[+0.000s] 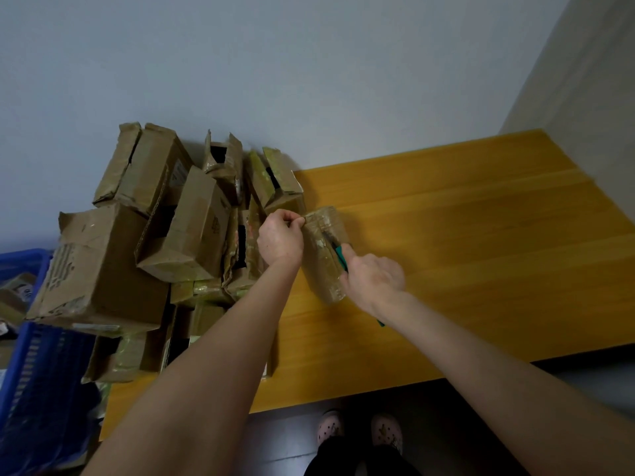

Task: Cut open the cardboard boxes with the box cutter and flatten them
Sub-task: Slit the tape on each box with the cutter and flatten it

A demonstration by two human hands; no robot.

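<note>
Here, two bare hands held a box cutter to a small box on a yellow wooden bench point(481, 235).
The left hand point(280, 237) pinched the small box point(324, 266) at its far edge, while the right hand point(372, 278) gripped the teal box cutter point(341, 257), blade against the taped top. It stood toward the bench's left end, just beside a pile of boxes point(154, 235). The pile's labels point(177, 175) were too blurred to read. A blue crate point(37, 372) sat past the left edge.
</note>
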